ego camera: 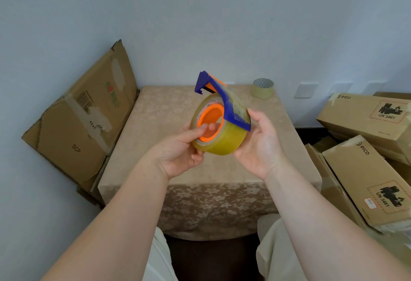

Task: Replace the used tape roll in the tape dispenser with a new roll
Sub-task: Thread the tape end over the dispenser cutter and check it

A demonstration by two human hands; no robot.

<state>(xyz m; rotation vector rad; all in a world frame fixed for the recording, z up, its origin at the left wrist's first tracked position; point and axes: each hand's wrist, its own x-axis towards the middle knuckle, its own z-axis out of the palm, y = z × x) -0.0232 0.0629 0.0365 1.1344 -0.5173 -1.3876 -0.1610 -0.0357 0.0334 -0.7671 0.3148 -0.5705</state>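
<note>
Item, centre of frame: blue plastic tape dispenser (231, 107) with orange hub, held in the air above the table (169, 111) by both hands. A thick roll of clear yellowish packing tape (222, 140) sits on the orange hub; a strip of its tape runs up along the blue arm toward the hooked cutter end at upper centre. The blade itself is too small to make out. Faint print on the roll's inner core is unreadable.

Left hand (180, 149): closed on the near side of the roll, thumb on the roll's face, one fingertip showing through the orange hub opening; the remaining fingers are hidden behind the roll.

Right hand (260, 145): curled around the roll's far side and the blue frame's lower corner, palm facing the camera; its fingertips are hidden behind the dispenser.

Item, upper right of the table: second roll, thin and pale, nearly spent (263, 88), standing flat on its side, well apart from the hands.

Table: covered in a beige cloth with a floral pattern, front edge draped down toward the person's knees.

Item, left of frame: flattened brown cardboard boxes (82, 120) leaning on the wall, with a barcode label, a green-and-red logo too blurred to read, and the letters "SCP".

Item, right of frame: stacked brown cartons (364, 169), cut off by the frame edge, marked "PICO" and "UN 3481" inside a red dashed border.

Both forearms are bare; lower frame cuts them off.
</note>
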